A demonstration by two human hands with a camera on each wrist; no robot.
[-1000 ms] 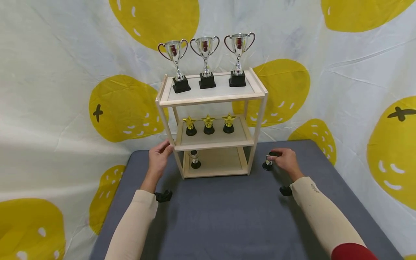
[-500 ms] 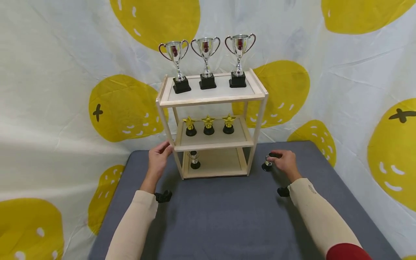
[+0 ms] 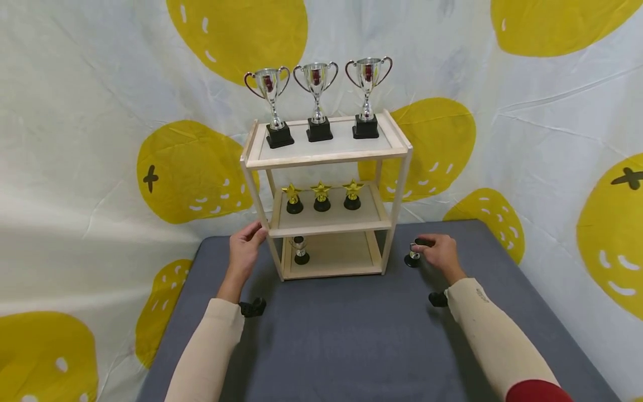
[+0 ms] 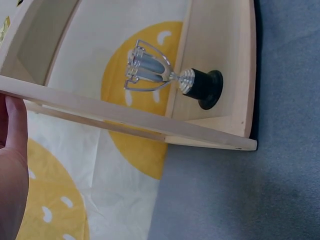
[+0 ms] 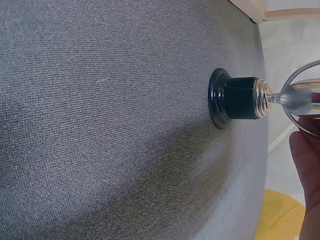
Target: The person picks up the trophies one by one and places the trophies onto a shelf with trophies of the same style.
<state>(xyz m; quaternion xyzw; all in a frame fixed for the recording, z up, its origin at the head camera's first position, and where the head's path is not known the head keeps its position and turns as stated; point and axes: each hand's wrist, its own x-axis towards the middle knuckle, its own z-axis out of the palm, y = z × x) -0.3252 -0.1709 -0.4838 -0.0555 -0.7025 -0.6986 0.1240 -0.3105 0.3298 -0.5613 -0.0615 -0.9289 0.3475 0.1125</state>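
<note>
A three-tier wooden shelf (image 3: 329,229) stands at the back of the table. My left hand (image 3: 245,249) grips its left front post at the middle tier; in the left wrist view, part of that hand (image 4: 15,130) shows beside the post. To the right of the shelf, my right hand (image 3: 438,252) pinches a small silver trophy cup (image 3: 413,258) by its cup. That trophy (image 5: 240,97) is upright with its black base at the cloth; whether it bears on it I cannot tell. A matching small trophy (image 3: 301,252) stands on the bottom tier's left side.
Three large silver trophy cups (image 3: 317,100) line the top tier. Three gold star trophies (image 3: 322,198) stand in a row on the middle tier. Grey cloth covers the table (image 3: 341,335), and a patterned curtain (image 3: 100,111) hangs behind it.
The head view has tilted slightly, so the scene sits a little lower. Both hands keep their holds, and the trophy in my right hand stays at nearly the same spot.
</note>
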